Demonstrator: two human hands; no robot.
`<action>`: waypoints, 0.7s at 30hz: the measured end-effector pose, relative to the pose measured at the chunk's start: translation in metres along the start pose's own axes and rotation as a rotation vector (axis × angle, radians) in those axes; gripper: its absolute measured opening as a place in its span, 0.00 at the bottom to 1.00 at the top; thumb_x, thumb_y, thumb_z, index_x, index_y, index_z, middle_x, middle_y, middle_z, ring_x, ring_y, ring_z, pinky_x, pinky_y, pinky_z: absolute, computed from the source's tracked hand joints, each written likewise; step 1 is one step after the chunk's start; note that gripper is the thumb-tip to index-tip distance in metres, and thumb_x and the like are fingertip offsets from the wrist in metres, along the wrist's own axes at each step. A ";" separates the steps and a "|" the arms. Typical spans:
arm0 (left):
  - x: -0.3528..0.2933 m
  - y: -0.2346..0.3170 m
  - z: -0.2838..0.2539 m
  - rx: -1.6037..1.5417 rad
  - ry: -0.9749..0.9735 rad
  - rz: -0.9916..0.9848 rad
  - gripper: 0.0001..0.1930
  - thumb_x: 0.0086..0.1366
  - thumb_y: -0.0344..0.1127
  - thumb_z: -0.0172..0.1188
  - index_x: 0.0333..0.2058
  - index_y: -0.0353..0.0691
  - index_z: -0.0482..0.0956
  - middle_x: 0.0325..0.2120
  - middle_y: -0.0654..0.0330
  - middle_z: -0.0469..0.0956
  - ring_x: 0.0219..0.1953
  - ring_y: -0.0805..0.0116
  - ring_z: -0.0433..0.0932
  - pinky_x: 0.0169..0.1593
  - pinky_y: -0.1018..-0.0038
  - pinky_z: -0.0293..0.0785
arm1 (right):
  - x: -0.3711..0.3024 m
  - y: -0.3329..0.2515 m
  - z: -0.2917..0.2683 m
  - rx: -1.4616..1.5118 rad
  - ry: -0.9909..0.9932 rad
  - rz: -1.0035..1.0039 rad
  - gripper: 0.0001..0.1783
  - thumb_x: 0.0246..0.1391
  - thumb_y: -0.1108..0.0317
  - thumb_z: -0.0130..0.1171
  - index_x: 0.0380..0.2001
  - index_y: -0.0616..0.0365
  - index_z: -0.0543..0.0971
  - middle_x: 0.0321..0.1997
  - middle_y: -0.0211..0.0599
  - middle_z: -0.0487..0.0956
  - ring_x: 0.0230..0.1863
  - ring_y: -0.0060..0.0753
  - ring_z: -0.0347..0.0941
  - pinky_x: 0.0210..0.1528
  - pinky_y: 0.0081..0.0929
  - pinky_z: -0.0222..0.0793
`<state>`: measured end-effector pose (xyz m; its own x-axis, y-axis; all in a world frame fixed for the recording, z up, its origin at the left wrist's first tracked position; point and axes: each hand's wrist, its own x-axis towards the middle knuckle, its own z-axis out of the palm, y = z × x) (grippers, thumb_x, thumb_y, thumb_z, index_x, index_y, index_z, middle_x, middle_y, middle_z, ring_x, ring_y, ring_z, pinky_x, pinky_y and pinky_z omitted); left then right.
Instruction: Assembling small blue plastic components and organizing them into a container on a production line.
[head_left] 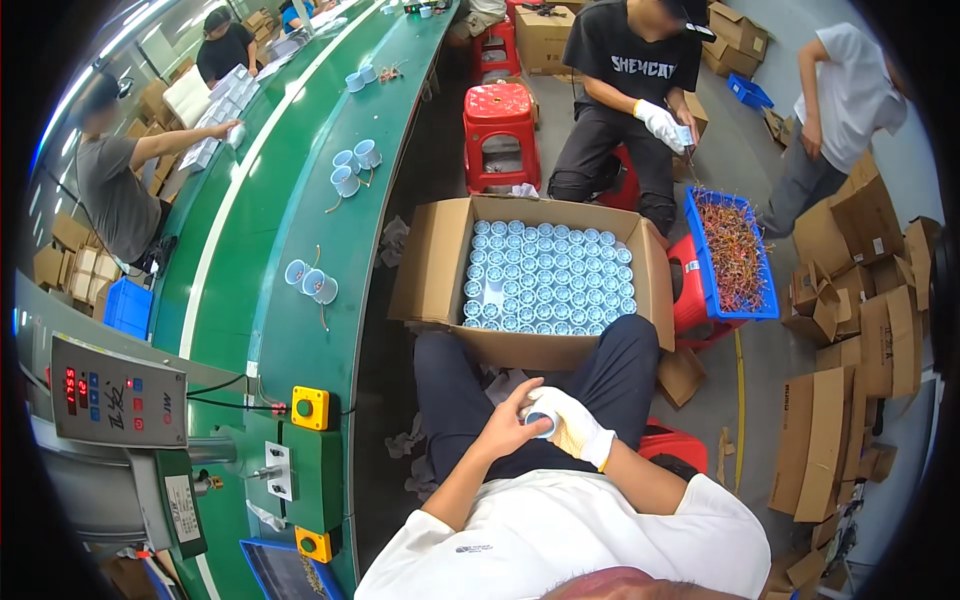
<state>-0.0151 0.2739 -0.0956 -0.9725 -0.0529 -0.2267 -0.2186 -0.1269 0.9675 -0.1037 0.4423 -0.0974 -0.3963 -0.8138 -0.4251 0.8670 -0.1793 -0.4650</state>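
Above my lap, my bare left hand (pixel 503 428) curls its fingers and thumb around a small light-blue plastic cup (pixel 541 424). My right hand (pixel 580 430), in a white glove, closes on the same cup from the other side. Between them the fingers hide most of its body. Just beyond my knees stands an open cardboard box (pixel 520 348), its flaps spread. Rows of round light-blue parts (pixel 550 270) fill it, with a gap in the rows toward the left.
Blue cups (pixel 320 285) with wires stand in groups on the green bench (pixel 350 240) at left. A press with a control box (pixel 118 392) is near left. A blue crate (pixel 748 312) of wires sits at right, before a seated co-worker (pixel 630 90). Red stools (pixel 500 110) stand ahead.
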 end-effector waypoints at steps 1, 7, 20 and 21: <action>0.002 -0.006 0.001 -0.002 0.001 -0.001 0.41 0.65 0.35 0.75 0.72 0.39 0.64 0.53 0.49 0.82 0.53 0.63 0.81 0.57 0.67 0.80 | 0.002 0.003 -0.005 0.023 0.068 0.053 0.20 0.74 0.55 0.56 0.59 0.55 0.77 0.50 0.36 0.84 0.47 0.31 0.84 0.47 0.33 0.84; 0.012 -0.049 0.006 -0.205 0.007 -0.102 0.38 0.67 0.34 0.73 0.72 0.40 0.65 0.52 0.54 0.82 0.53 0.66 0.81 0.56 0.69 0.79 | 0.011 0.019 -0.025 0.106 0.221 0.122 0.14 0.75 0.56 0.54 0.53 0.53 0.79 0.46 0.34 0.84 0.42 0.32 0.84 0.44 0.35 0.86; 0.008 -0.060 0.003 -0.166 0.080 0.075 0.35 0.66 0.28 0.71 0.68 0.40 0.66 0.53 0.53 0.81 0.56 0.65 0.79 0.62 0.68 0.74 | 0.020 0.026 -0.018 0.077 0.163 0.019 0.16 0.74 0.58 0.55 0.57 0.53 0.76 0.50 0.37 0.83 0.47 0.34 0.84 0.43 0.34 0.86; 0.012 -0.061 -0.001 -0.285 0.103 0.127 0.37 0.65 0.29 0.72 0.69 0.40 0.65 0.54 0.52 0.81 0.57 0.65 0.79 0.62 0.68 0.74 | 0.023 0.019 -0.005 -0.075 0.166 -0.045 0.18 0.74 0.57 0.56 0.60 0.51 0.75 0.52 0.35 0.82 0.47 0.33 0.83 0.41 0.32 0.85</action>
<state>-0.0137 0.2797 -0.1579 -0.9742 -0.1843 -0.1300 -0.0504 -0.3840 0.9219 -0.0976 0.4231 -0.1202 -0.4836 -0.7027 -0.5219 0.8248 -0.1664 -0.5404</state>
